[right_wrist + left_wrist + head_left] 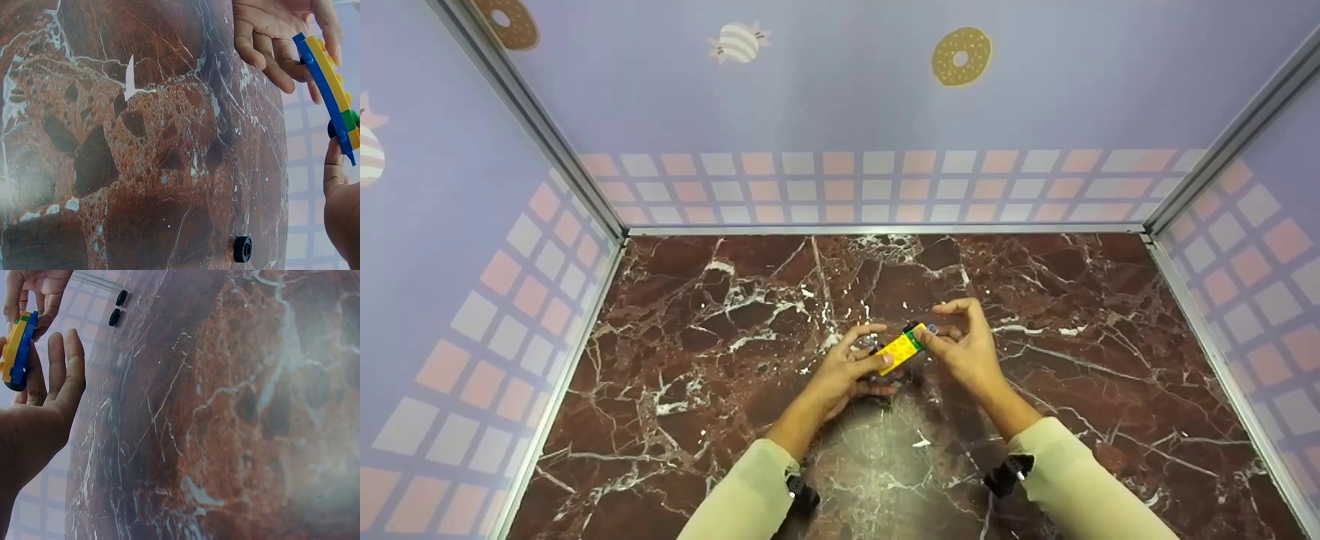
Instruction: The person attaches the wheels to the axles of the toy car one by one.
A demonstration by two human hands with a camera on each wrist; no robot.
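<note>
A toy car of building bricks (900, 354) is held up between both hands, its long blue base (325, 87) topped with yellow bricks and a green one. My left hand (840, 375) pinches its left end, thumb on top of the yellow brick and other fingers spread. At the opposite end, beside the green brick, my right hand (971, 358) pinches the car with thumb above and fingers beneath. One black wheel (331, 130) shows under the base near the right fingers. Another dark wheel (17, 386) shows at the left-hand end.
Two small black wheels (118, 308) lie close together on the marbled tabletop (697, 420) in the left wrist view. One black wheel (243, 249) lies on it in the right wrist view. Patterned lilac panels (847, 112) enclose the table at the back and sides.
</note>
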